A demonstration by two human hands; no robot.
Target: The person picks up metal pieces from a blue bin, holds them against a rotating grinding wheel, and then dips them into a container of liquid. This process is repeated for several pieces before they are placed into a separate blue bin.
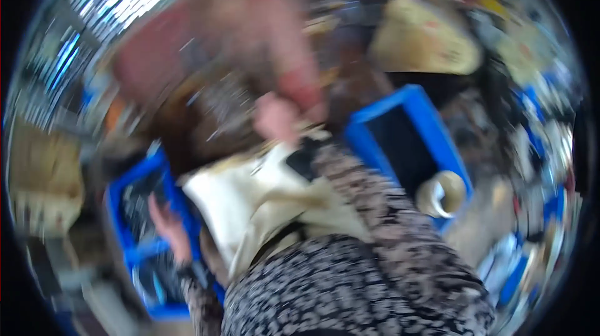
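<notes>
The whole picture is smeared by motion. My left hand (169, 226) is over a blue crate (115, 208) at the left, its fingers stretched out and nothing visible in them. Ahead of my lap, my right hand (277, 117) is beside the red lower part of a machine (301, 89). Its fingers are too blurred to show whether they hold anything. A cream cloth or sheet (228, 192) spreads over my lap, below the right hand. Dark, shiny material, possibly a liner, shows inside the left crate.
A second blue crate (447, 142) with a dark inside stands at the right. A cream ring-shaped roll or cup (440, 194) sits at its near end. Beyond lies a tan sack (425, 39). Brown cardboard-like boxes (47, 180) stand far left; blurred clutter lines the right.
</notes>
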